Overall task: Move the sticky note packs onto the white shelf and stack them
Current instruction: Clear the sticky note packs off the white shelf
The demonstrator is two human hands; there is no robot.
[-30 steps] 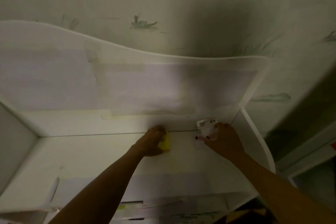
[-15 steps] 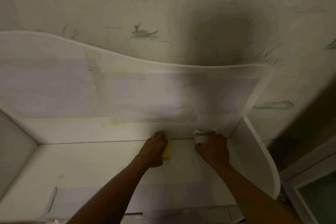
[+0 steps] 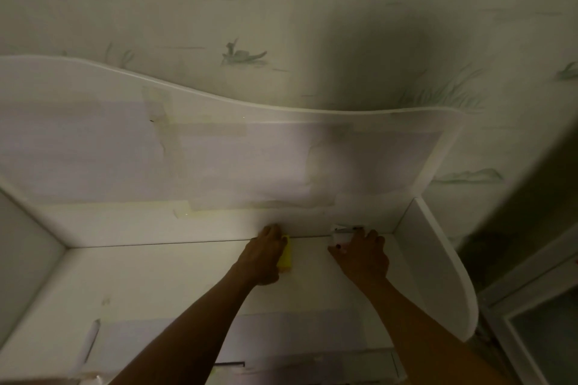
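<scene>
1. Dim light, head view looking down into the white shelf (image 3: 162, 275). Both arms reach to its back right part, near the rear panel.

2. Left hand (image 3: 264, 255) lies over a yellow sticky note pack (image 3: 286, 256); fingers curl around it, gripping. The pack looks to rest at or just above the shelf floor, close to the back panel. Only its right edge shows past the hand.

3. Right hand (image 3: 362, 255) covers a white-wrapped pack (image 3: 342, 236), fingers bent over its top and a dark-nailed thumb at its near left corner, so it reads as grasping. The pack sits against the back panel, near the shelf's right side wall (image 3: 438, 259); a printed label strip shows at its far edge.

4. The two packs are apart, a strip of bare shelf between them. Neither is on the other.

5. Step in hand, as I judge it: both packs are delivered to the shelf, and stacking is not yet done (whether either pack is fully set down I cannot tell, the hands hide the contact).

6. Next move likely calls for lifting one pack, carrying it sideways over the other, squaring the edges and lowering it flat. The other hand should steady the lower pack so it does not slide along the smooth board.

7. Risk: slick wrap could let the upper pack skid off.
</scene>
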